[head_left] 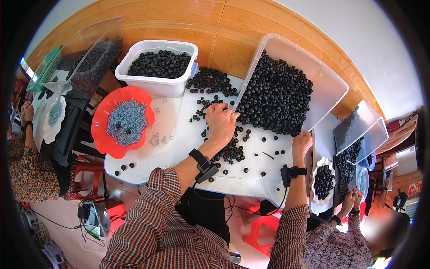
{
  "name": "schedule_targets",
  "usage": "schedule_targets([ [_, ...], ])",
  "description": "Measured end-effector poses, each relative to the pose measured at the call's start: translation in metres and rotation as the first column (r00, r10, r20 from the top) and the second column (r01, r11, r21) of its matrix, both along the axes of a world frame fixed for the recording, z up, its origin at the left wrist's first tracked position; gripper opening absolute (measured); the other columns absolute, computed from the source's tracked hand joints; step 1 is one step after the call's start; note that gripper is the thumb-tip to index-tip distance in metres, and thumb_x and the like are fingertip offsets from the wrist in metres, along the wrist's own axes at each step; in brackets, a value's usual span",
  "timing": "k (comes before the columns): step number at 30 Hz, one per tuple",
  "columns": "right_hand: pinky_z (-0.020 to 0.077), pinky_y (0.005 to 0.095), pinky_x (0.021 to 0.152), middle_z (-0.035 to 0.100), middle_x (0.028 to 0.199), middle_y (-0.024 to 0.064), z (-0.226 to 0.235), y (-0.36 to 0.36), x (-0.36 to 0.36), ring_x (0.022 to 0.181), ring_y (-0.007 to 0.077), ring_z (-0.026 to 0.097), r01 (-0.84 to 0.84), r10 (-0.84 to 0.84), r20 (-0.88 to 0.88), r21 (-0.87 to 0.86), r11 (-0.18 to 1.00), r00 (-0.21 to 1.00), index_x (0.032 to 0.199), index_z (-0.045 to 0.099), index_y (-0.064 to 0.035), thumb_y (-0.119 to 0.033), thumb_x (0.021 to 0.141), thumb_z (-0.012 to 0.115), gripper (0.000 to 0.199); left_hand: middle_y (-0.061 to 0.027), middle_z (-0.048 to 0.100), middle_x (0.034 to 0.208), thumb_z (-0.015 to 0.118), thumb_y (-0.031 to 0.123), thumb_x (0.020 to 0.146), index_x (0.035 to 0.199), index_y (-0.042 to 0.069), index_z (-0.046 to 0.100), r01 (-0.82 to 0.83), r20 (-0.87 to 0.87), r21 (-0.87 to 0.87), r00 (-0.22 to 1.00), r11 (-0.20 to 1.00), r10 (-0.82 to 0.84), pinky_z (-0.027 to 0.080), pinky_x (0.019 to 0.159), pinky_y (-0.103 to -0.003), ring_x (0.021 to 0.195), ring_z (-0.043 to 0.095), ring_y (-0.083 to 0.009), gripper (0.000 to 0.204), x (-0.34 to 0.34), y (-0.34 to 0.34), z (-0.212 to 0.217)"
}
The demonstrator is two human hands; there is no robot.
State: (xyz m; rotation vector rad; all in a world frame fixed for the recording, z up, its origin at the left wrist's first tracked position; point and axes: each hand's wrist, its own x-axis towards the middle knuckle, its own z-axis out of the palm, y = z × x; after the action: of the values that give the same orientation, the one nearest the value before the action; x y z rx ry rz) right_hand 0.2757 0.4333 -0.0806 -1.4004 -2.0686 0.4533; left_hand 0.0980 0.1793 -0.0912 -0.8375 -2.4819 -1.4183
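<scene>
A clear plastic bin (329,85) full of small round black parts (277,94) lies tipped toward me on the white table (179,127). Closed round its near left corner is my left hand (221,123), thumb against the edge. My right hand (302,144) grips the near right corner, its fingers curled and partly hidden. More loose black parts (230,150) are scattered over the tabletop below the bin and beside my left hand.
Left of the bin stand a white tub (156,83) of black parts and a red scalloped bowl (98,121) of small clear bluish pieces. Co-workers sit at both sides; one person's hands (351,201) are near a white scalloped dish (322,204). Cables hang below the table.
</scene>
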Motion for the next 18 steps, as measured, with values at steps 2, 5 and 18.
schedule_targets([
  [2, 0.0472, 0.0518, 0.079, 0.063, 0.086, 0.029, -0.001, 0.001, -0.003, 0.086, 0.0457, 0.062, -0.011, 0.011, -0.005, -0.011, 1.0, 1.0, 0.098, 0.058, 0.007, -0.006, 0.086, 0.051, 0.018, -0.0101, 0.058, 0.119, 0.071, 0.023, 0.084, 0.091, -0.001, 0.071, -0.006, 0.003, -0.01, 1.0, 1.0, 0.006, 0.033, 0.098, -0.046, 0.118, 0.041, -0.0315, 0.025, -0.001, 0.001, -0.001],
  [5, 0.0472, 0.0516, 0.079, 0.063, 0.088, 0.0301, -0.001, -0.001, -0.005, 0.087, 0.0456, 0.062, 0.0, 0.0, -0.003, -0.016, 1.0, 1.0, 0.098, 0.058, 0.0071, -0.005, 0.086, 0.05, 0.019, -0.0099, 0.058, 0.119, 0.071, 0.023, 0.084, 0.092, -0.001, 0.071, -0.009, 0.01, -0.022, 1.0, 1.0, 0.009, 0.032, 0.098, -0.046, 0.118, 0.041, -0.0314, 0.025, -0.002, 0.001, -0.002],
  [18, 0.0479, 0.0511, 0.078, 0.063, 0.087, 0.0322, -0.032, 0.037, 0.018, 0.086, 0.0469, 0.062, -0.007, 0.008, 0.042, -0.039, 0.999, 0.999, 0.089, 0.056, 0.0109, -0.004, 0.081, 0.051, 0.018, -0.0108, 0.059, 0.12, 0.069, 0.024, 0.087, 0.092, -0.002, 0.07, 0.012, 0.013, -0.014, 1.0, 1.0, -0.012, 0.035, 0.098, -0.044, 0.116, 0.043, -0.0323, 0.027, 0.002, 0.011, 0.001],
])
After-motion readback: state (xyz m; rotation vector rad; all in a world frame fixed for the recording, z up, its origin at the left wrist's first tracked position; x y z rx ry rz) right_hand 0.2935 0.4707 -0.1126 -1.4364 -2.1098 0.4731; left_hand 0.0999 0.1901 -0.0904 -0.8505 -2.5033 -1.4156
